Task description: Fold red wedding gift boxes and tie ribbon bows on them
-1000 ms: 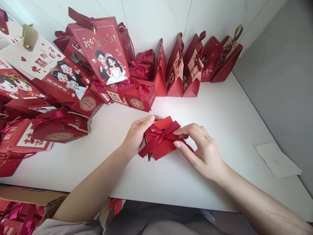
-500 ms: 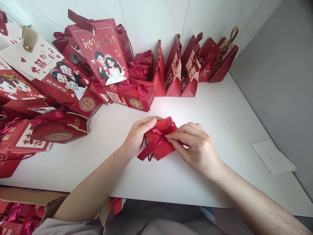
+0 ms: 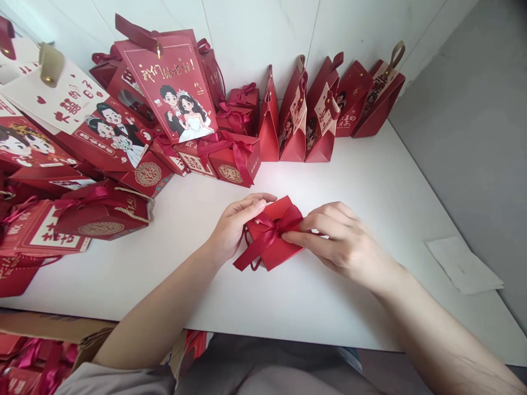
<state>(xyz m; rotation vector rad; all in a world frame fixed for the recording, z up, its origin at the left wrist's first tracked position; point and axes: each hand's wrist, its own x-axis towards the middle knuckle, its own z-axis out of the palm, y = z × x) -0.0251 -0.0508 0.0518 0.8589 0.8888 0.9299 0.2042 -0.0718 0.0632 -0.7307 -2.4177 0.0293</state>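
Evidently bow-arranging: left hand [image 3: 235,226] is gripping a red box [image 3: 283,253] at frame centre, right hand [image 3: 346,240] is pinching its ribbon bow [image 3: 268,230]; next move is probably calling for gentle tugging, box held firm.

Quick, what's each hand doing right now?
Left hand: closed, holding the red box by its side.
Right hand: closed, holding the ribbon bow on top.

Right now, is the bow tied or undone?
Tied: the bow shows a central knot, with a loop and a tail over the box.
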